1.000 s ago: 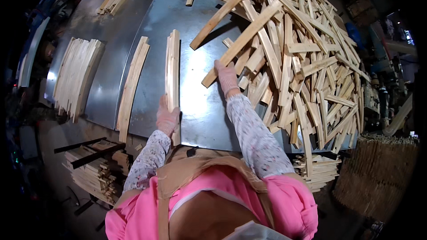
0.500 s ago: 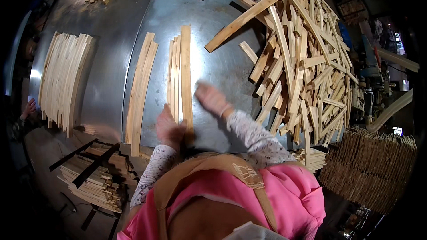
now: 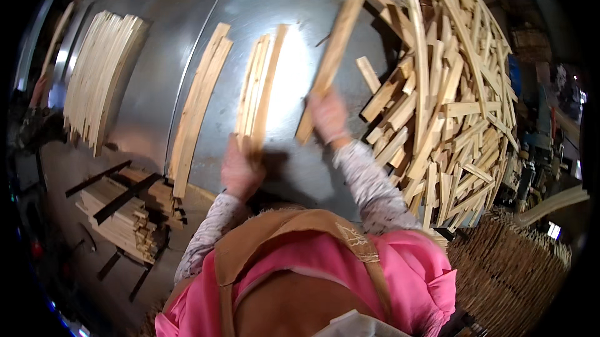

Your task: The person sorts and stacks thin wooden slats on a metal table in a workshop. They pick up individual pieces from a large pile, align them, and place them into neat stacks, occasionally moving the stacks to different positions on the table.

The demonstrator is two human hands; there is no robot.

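In my right hand (image 3: pixel 329 115) is a long wooden strip (image 3: pixel 342 34), gripped near its close end and slanting away to the upper right. Its far end reaches the edge of the pile. My left hand (image 3: pixel 242 169) closes round the near ends of a small group of wooden strips (image 3: pixel 254 84) lying side by side on the metal table. The rightmost strip of that group is slightly longer and stands a little apart at its far end. Left of this group, two more strips (image 3: pixel 199 109) lie against each other.
A large jumbled pile of wooden pieces (image 3: pixel 459 112) covers the table's right side. An even row of strips (image 3: pixel 103 74) lies at the left on the metal table (image 3: pixel 147 102). Below the left edge stands a rack of stacked wood (image 3: pixel 122 221). Another person's hand (image 3: pixel 39 90) shows far left.
My right hand has moved right and taken hold of the long strip at the pile's edge, now swung more upright. My left hand stays at the near ends of the grouped strips.
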